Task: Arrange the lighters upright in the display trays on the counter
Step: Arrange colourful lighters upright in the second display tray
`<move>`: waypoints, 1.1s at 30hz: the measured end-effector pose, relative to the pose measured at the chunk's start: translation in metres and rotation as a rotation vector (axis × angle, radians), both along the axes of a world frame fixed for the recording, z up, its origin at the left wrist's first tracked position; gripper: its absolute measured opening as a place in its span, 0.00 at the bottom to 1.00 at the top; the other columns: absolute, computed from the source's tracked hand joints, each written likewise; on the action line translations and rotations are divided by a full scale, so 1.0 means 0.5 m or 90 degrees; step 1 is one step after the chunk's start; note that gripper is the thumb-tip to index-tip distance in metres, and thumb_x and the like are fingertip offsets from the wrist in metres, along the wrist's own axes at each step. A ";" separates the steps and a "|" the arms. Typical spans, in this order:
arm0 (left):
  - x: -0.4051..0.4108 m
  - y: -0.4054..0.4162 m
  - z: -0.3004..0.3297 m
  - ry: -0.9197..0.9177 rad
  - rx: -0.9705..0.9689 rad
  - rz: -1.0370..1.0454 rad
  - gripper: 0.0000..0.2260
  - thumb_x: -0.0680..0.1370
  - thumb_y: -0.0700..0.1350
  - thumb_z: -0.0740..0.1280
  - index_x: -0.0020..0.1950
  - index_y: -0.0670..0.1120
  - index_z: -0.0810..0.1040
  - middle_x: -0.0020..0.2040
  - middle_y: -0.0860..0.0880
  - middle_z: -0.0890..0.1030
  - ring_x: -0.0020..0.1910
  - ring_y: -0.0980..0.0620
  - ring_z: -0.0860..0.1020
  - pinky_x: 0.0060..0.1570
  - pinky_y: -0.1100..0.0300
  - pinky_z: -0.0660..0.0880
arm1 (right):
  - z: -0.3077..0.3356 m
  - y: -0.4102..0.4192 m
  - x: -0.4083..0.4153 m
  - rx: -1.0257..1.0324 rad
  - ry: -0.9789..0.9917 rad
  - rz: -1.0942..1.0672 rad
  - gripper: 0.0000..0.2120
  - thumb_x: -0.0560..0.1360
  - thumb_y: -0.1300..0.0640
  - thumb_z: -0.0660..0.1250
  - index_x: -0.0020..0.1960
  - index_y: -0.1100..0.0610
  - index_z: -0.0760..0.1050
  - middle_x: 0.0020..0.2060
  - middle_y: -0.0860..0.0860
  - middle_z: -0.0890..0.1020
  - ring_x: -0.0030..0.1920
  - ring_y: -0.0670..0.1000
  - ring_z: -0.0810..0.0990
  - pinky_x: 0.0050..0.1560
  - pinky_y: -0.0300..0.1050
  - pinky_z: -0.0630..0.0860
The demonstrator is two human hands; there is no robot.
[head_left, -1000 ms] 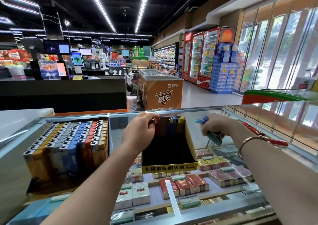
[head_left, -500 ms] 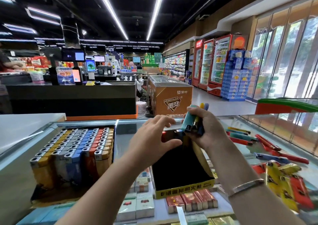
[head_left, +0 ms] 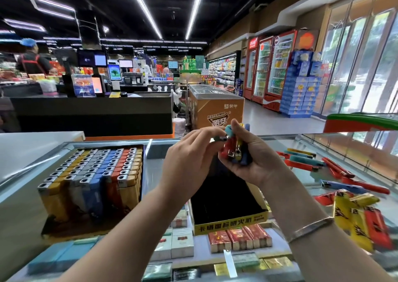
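At a supermarket glass surface [head_left: 280,146], a person's right hand [head_left: 256,163] curls around a small bundle of lighters [head_left: 235,152] in red, yellow and blue, held above the far end of a yellow-edged display tray [head_left: 230,223] whose dark interior shows no lighters in its near part. The left hand [head_left: 189,161] reaches across, its thumb and fingertips pinching a teal lighter [head_left: 224,136] at the top of the bundle, just beside the right thumb. A metal bracelet [head_left: 310,227] circles the right wrist.

To the left, a second tray [head_left: 71,225] is packed with upright lighters [head_left: 97,174] in rows of yellow, grey, blue and orange, metal tops up. To the right, loose lighters [head_left: 336,169] lie flat and scattered on the glass, red, teal, blue and yellow among them, with larger yellow and red ones [head_left: 361,219] nearer the camera. Cigarette packs [head_left: 239,238] show through the glass beneath the trays. Beyond the surface stand an orange chest freezer [head_left: 215,111], a checkout counter [head_left: 94,113] with screens, and red drinks coolers [head_left: 271,68] along the right wall. A person in a dark top [head_left: 32,61] stands at far left.
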State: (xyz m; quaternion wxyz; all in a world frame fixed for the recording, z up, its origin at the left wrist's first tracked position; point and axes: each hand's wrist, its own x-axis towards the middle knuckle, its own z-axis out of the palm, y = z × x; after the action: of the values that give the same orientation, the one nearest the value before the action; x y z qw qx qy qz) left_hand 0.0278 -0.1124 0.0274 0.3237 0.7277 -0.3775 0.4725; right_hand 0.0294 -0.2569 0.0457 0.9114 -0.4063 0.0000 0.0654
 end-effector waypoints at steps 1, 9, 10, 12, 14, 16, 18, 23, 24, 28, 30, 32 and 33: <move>-0.001 0.001 0.001 0.009 -0.028 0.000 0.11 0.77 0.46 0.62 0.52 0.40 0.78 0.50 0.48 0.82 0.48 0.52 0.81 0.42 0.56 0.79 | -0.001 -0.001 -0.002 0.011 0.002 -0.001 0.26 0.60 0.55 0.74 0.55 0.59 0.72 0.33 0.56 0.82 0.29 0.52 0.81 0.30 0.44 0.79; 0.016 0.007 -0.004 0.222 -0.128 0.043 0.07 0.78 0.43 0.63 0.55 0.45 0.78 0.44 0.54 0.79 0.42 0.58 0.79 0.41 0.60 0.79 | -0.014 -0.075 0.025 -0.299 -0.060 -0.355 0.13 0.69 0.71 0.67 0.46 0.56 0.70 0.41 0.57 0.77 0.31 0.51 0.79 0.27 0.39 0.78; 0.018 0.007 -0.007 0.239 -0.105 0.048 0.08 0.79 0.43 0.63 0.56 0.46 0.78 0.45 0.53 0.80 0.44 0.57 0.79 0.42 0.58 0.79 | -0.019 -0.081 0.028 -0.352 -0.058 -0.346 0.13 0.68 0.71 0.67 0.47 0.57 0.70 0.42 0.57 0.76 0.33 0.52 0.78 0.26 0.38 0.77; 0.023 0.008 -0.012 0.273 -0.077 0.041 0.10 0.79 0.43 0.63 0.58 0.47 0.79 0.47 0.51 0.82 0.46 0.56 0.79 0.42 0.60 0.79 | -0.030 -0.084 0.035 -0.428 -0.043 -0.294 0.16 0.68 0.69 0.69 0.51 0.56 0.71 0.43 0.56 0.76 0.36 0.51 0.77 0.26 0.39 0.76; 0.026 0.011 -0.015 0.305 -0.053 0.042 0.09 0.78 0.44 0.64 0.55 0.48 0.80 0.40 0.54 0.81 0.37 0.60 0.77 0.35 0.70 0.74 | -0.038 -0.086 0.042 -0.521 -0.034 -0.249 0.17 0.69 0.65 0.71 0.54 0.54 0.70 0.46 0.54 0.76 0.41 0.51 0.76 0.32 0.42 0.73; 0.026 0.015 -0.017 0.317 -0.016 0.052 0.07 0.77 0.44 0.65 0.51 0.48 0.81 0.33 0.57 0.76 0.31 0.60 0.74 0.31 0.72 0.69 | -0.039 -0.088 0.044 -0.616 -0.046 -0.198 0.16 0.69 0.61 0.72 0.52 0.50 0.71 0.47 0.53 0.76 0.44 0.51 0.75 0.36 0.43 0.69; 0.027 0.017 -0.018 0.307 0.026 0.057 0.05 0.76 0.44 0.66 0.48 0.48 0.82 0.34 0.55 0.78 0.32 0.59 0.75 0.33 0.65 0.72 | -0.040 -0.088 0.043 -0.678 -0.065 -0.145 0.13 0.69 0.61 0.72 0.48 0.50 0.71 0.46 0.52 0.76 0.45 0.51 0.75 0.37 0.43 0.67; 0.026 0.016 -0.015 0.329 0.109 0.023 0.04 0.75 0.43 0.68 0.47 0.49 0.81 0.39 0.54 0.80 0.37 0.58 0.78 0.38 0.68 0.76 | -0.040 -0.078 0.042 -0.713 -0.108 -0.154 0.12 0.69 0.64 0.70 0.45 0.50 0.71 0.41 0.51 0.76 0.41 0.49 0.75 0.36 0.42 0.68; 0.025 0.016 -0.013 0.348 0.103 0.010 0.03 0.74 0.43 0.68 0.46 0.50 0.81 0.38 0.55 0.80 0.38 0.58 0.78 0.38 0.68 0.76 | -0.040 -0.076 0.042 -0.718 -0.113 -0.160 0.11 0.69 0.64 0.69 0.44 0.51 0.72 0.41 0.51 0.76 0.40 0.48 0.74 0.35 0.41 0.68; 0.024 0.020 0.005 0.502 0.077 -0.068 0.09 0.73 0.42 0.70 0.36 0.56 0.79 0.34 0.59 0.78 0.34 0.63 0.76 0.34 0.71 0.74 | -0.037 -0.068 0.040 -0.729 -0.122 -0.175 0.11 0.69 0.65 0.68 0.43 0.52 0.71 0.38 0.51 0.75 0.38 0.47 0.73 0.34 0.40 0.67; 0.021 0.023 0.017 0.625 0.062 -0.150 0.09 0.73 0.41 0.69 0.36 0.54 0.81 0.31 0.58 0.79 0.31 0.63 0.76 0.31 0.68 0.75 | -0.037 -0.066 0.039 -0.729 -0.122 -0.180 0.10 0.70 0.65 0.67 0.43 0.52 0.71 0.38 0.51 0.75 0.38 0.47 0.72 0.34 0.41 0.67; 0.019 0.028 0.026 0.724 0.055 -0.223 0.07 0.73 0.39 0.70 0.39 0.51 0.81 0.32 0.56 0.81 0.30 0.61 0.77 0.31 0.68 0.75 | -0.038 -0.064 0.037 -0.727 -0.121 -0.183 0.10 0.70 0.66 0.67 0.42 0.52 0.71 0.38 0.51 0.75 0.39 0.47 0.72 0.35 0.41 0.67; 0.019 0.032 0.030 0.764 0.055 -0.253 0.06 0.73 0.38 0.70 0.41 0.49 0.81 0.33 0.54 0.81 0.31 0.60 0.78 0.32 0.67 0.75 | -0.038 -0.064 0.037 -0.724 -0.121 -0.183 0.10 0.70 0.66 0.67 0.42 0.52 0.71 0.38 0.51 0.75 0.38 0.47 0.72 0.35 0.41 0.67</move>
State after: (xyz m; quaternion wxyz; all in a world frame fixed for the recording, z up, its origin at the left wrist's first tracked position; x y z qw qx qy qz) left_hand 0.0375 -0.0962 0.0424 0.5311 0.7942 -0.2769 -0.1023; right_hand 0.0476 -0.2887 0.0267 0.5463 -0.8309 0.0085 -0.1059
